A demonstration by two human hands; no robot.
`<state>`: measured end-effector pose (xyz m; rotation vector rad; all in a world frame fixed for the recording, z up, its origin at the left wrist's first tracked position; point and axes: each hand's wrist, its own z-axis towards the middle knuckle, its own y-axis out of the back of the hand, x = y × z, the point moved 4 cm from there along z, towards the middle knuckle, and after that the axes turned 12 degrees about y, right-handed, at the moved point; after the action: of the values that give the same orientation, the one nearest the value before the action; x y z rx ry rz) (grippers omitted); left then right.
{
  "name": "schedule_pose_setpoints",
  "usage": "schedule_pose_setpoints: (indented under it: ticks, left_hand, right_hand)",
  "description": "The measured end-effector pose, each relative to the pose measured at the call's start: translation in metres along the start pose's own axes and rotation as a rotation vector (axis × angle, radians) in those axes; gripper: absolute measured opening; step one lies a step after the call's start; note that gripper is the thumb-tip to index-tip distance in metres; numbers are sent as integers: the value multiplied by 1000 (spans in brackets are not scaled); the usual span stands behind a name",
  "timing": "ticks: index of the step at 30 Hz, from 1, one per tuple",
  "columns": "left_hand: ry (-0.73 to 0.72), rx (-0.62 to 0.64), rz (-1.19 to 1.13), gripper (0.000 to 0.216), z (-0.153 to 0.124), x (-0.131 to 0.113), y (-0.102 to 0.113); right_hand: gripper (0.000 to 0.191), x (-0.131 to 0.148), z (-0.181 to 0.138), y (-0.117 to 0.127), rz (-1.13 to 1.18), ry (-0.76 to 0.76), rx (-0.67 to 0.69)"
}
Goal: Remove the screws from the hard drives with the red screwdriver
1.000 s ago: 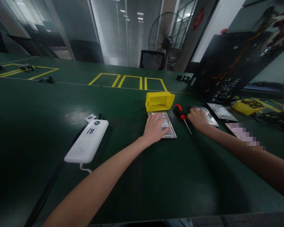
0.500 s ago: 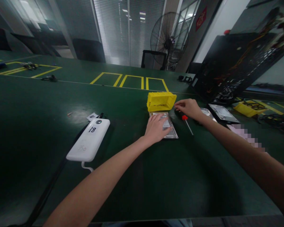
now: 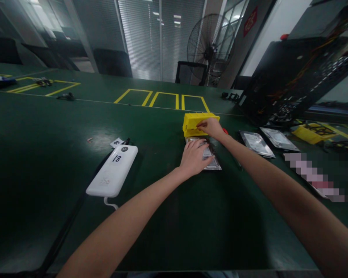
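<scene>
A silver hard drive (image 3: 216,163) lies on the green table, partly covered by my left hand (image 3: 193,155). That hand's fingers and thumb are placed over the drive and hold it down. Directly behind the drive stands a small yellow bin (image 3: 188,125), its open side facing me. My right hand (image 3: 210,126) is at the bin's opening with thumb and fingers pinched together; whatever is between the fingertips is too small to make out. A screwdriver with a red handle (image 3: 225,131) lies beside the drive, mostly hidden behind my right wrist and forearm.
Two more hard drives, one nearer (image 3: 256,143) and one farther (image 3: 279,139), lie to the right. Beyond them are a second yellow bin (image 3: 310,135) with cables and a black computer case (image 3: 278,77). A white power bank (image 3: 113,170) with a cable sits at left.
My right hand has moved left from beside the yellow bin to its opening, and its forearm now covers much of the screwdriver. My left hand stays on the hard drive.
</scene>
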<state>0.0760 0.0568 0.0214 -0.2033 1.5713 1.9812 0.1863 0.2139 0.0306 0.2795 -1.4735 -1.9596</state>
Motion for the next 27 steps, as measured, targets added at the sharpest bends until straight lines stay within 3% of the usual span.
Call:
schedule_pose_setpoints:
  ticks: [14, 22, 27]
  left_hand:
    - [-4, 11, -5, 47, 1, 0, -2]
    - [7, 15, 11, 48, 1, -1, -2]
    - [8, 17, 24, 48, 2, -1, -4]
  right_hand:
    - [21, 2, -12, 10, -36, 59, -5]
    - [31, 12, -40, 53, -249, 66, -206]
    - [45, -1, -45, 52, -301, 81, -226]
